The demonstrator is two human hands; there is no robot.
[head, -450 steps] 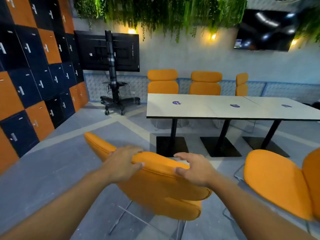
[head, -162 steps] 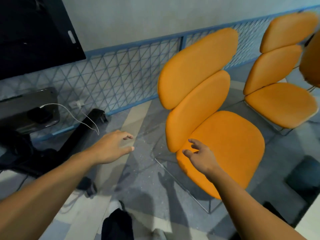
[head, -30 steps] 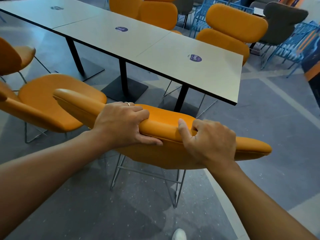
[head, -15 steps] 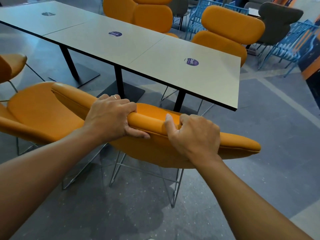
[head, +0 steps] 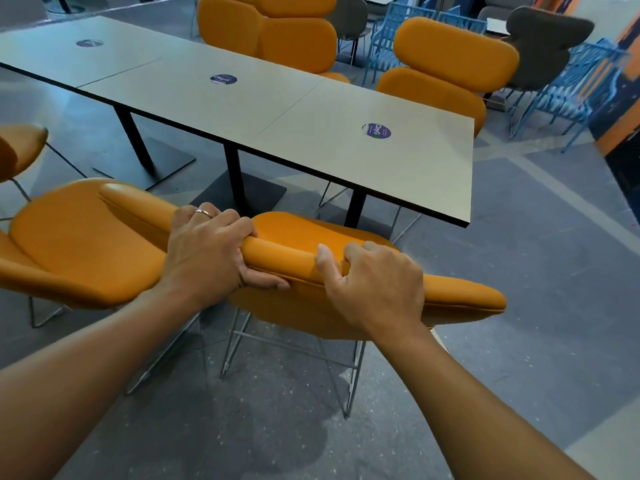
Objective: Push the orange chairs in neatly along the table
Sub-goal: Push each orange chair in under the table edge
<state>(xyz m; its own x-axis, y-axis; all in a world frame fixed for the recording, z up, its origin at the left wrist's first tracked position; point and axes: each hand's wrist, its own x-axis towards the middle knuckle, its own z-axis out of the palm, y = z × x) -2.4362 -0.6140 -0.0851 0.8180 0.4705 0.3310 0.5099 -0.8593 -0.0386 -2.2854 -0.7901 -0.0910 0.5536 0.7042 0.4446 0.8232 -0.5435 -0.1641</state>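
Both hands grip the padded top edge of an orange chair [head: 287,251] on a wire frame, right in front of me. My left hand [head: 207,251] wraps it left of centre and wears a ring. My right hand [head: 374,282] clamps it further right, thumb on top. The chair faces the right end of a long pale table [head: 311,133] on black pedestal legs. Its seat front sits near the table's near edge. A second orange chair [head: 79,244] stands close on its left. Two more orange chairs [head: 446,74] [head: 273,29] stand at the far side.
Another orange chair [head: 20,150] shows at the left edge. Blue metal chairs [head: 571,84] and a dark grey chair [head: 543,39] crowd the back right. Round purple stickers [head: 377,130] mark the tabletop. Grey floor stretches to the right of the table.
Over the last second the held chair has come nearer the table's right end and closer to the neighbouring chair on the left. Both hands keep the same grip.
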